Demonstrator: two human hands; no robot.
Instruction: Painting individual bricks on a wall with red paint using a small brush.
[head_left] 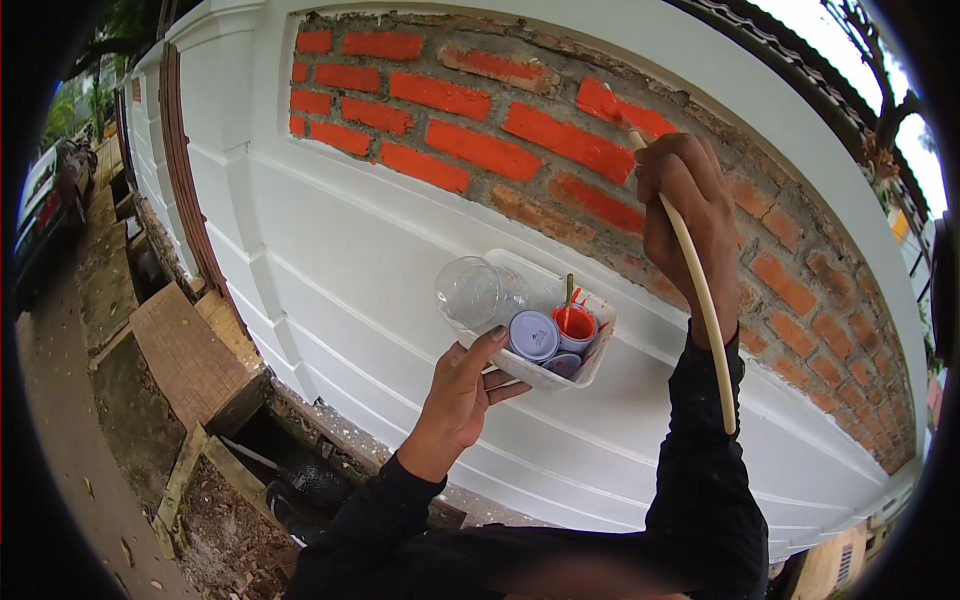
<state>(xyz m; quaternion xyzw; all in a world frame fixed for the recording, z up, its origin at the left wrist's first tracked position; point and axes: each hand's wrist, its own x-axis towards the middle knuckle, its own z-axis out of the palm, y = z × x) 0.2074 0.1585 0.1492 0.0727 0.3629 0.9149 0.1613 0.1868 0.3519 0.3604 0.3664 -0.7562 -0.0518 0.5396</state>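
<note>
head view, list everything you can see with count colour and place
brick panel: one, upper middle of the wall; left bricks bright orange, right ones dull brown
white wall: one, around and below the bricks
brush: one, long pale handle, tip against an orange brick
white tray: one, centre
clear cup: one, lying at the tray's left end
small pots: three, bluish grey, in the tray; one holds orange paint and a stick
car: one, far left on the street
paved ground: brown, lower left
left hand: holds the tray from below
right hand: grips the brush at the bricks
</note>
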